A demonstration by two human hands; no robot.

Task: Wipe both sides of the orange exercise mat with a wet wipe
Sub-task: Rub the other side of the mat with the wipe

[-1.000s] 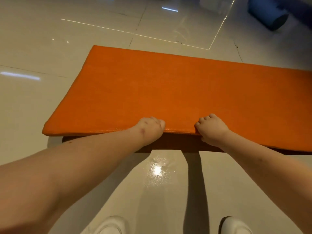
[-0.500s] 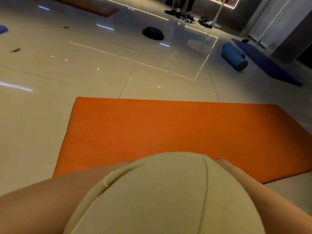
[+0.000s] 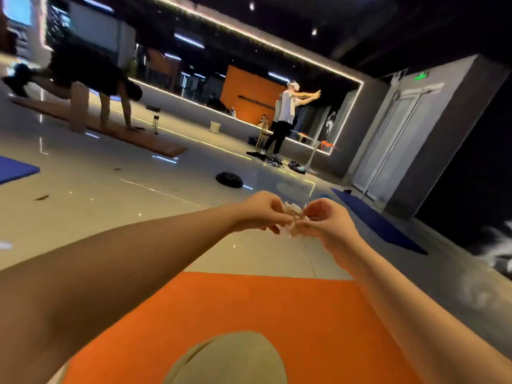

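- Two hands, left hand (image 3: 260, 212) and right hand (image 3: 324, 220), pinch a crumpled wet wipe (image 3: 293, 217) with curled fingers.
- Orange mat (image 3: 249, 303) lies flat on the floor below.

Two hands, left hand (image 3: 257, 213) and right hand (image 3: 328, 221), are pinching one wipe (image 3: 292, 211). Two orange mats, near mat (image 3: 249, 309) and far mat (image 3: 144, 139), and two blue mats, left blue mat (image 3: 15, 169) and right blue mat (image 3: 382, 225), are lying on the floor. Two other people, crouching person (image 3: 91, 76) and standing person (image 3: 285, 112), are showing beyond.
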